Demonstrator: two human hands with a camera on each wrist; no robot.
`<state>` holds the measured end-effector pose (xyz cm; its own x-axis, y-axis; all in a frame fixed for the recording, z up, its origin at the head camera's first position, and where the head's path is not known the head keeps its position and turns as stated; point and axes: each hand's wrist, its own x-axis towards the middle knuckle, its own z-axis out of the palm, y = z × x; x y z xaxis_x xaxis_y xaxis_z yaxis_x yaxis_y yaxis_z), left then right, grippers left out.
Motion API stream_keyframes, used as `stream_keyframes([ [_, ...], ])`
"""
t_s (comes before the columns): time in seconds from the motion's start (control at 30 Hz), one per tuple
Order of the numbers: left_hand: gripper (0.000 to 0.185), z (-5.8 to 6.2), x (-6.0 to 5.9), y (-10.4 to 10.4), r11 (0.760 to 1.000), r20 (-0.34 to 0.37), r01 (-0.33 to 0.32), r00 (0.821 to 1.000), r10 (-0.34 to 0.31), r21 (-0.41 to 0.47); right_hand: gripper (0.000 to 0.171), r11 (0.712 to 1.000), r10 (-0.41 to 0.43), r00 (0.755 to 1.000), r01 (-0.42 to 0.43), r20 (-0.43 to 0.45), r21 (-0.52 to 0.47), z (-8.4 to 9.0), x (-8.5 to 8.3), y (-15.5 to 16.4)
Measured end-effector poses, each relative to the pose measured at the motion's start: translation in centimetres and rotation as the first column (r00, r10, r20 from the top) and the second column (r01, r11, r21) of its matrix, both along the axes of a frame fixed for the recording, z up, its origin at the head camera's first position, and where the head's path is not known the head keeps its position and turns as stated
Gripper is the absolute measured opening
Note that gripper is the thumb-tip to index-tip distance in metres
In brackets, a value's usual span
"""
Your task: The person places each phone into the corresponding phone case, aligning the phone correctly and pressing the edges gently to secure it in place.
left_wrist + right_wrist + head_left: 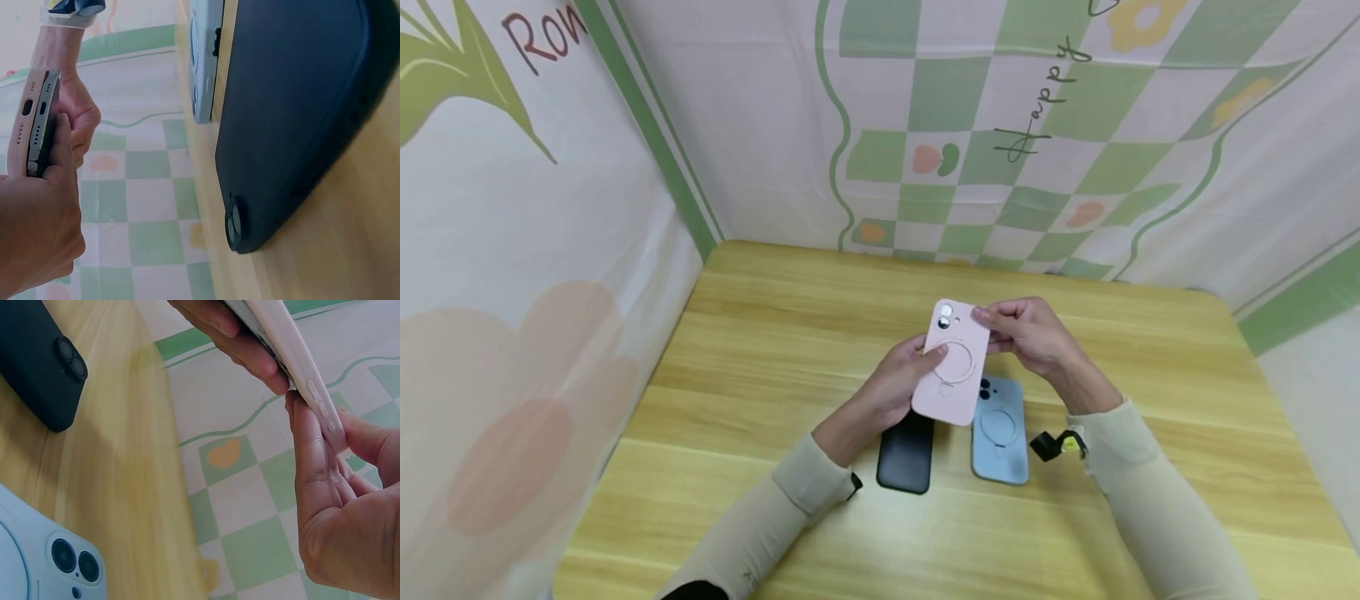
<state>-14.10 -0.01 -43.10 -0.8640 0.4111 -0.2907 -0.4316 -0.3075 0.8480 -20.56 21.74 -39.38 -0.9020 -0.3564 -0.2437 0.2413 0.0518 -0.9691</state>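
Note:
Above the table, both hands hold a phone in a pink case (953, 404) with a ring on its back. My left hand (891, 387) grips its left side, thumb on the back and fingers underneath. At the top right corner, my right hand (1037, 337) pinches the case between thumb and fingers. In the left wrist view the pink case (22, 137) and the phone (42, 128) lie as two layers, with the phone's port edge showing. The phone's screen side is hidden in the head view.
On the wooden table (760, 350), a phone in a black case (906, 458) lies below the left hand. To its right lies a phone in a light blue case (1002, 458) with a ring. A patterned curtain (917, 92) hangs behind the table's far edge.

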Motion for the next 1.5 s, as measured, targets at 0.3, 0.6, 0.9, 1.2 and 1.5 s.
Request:
stream_keyframes([
  [0.3, 0.039, 0.0, -0.7, -0.9, 0.994, -0.011, 0.029, 0.999, -0.03, -0.103, 0.029, 0.998, 0.038, 0.999, -0.036, -0.025, 0.054, 0.7, 0.3, -0.1],
  [0.6, 0.034, 0.0, -0.8, -1.2, 0.986, -0.064, -0.026, 0.998, 0.016, -0.163, 0.02, 0.994, 0.014, 0.998, -0.008, -0.054, 0.111, 0.5, 0.7, -0.7],
  [0.9, 0.034, 0.2, -1.4, -1.7, 0.961, -0.081, -0.242, 0.969, 0.233, -0.133, 0.027, 0.993, -0.003, 0.996, 0.013, -0.086, 0.119, -0.2, 2.0, -1.7],
  [1.2, 0.033, 0.3, -1.6, -2.2, 0.959, -0.091, -0.257, 0.965, 0.248, -0.117, 0.03, 0.983, 0.003, 0.995, 0.015, -0.099, 0.181, -0.9, 3.1, -2.5],
  [1.5, 0.033, 0.1, -1.6, -2.7, 0.979, -0.053, -0.168, 0.985, 0.163, -0.117, 0.025, 0.973, 0.044, 0.991, -0.014, -0.124, 0.231, -1.0, 3.6, -2.3],
])
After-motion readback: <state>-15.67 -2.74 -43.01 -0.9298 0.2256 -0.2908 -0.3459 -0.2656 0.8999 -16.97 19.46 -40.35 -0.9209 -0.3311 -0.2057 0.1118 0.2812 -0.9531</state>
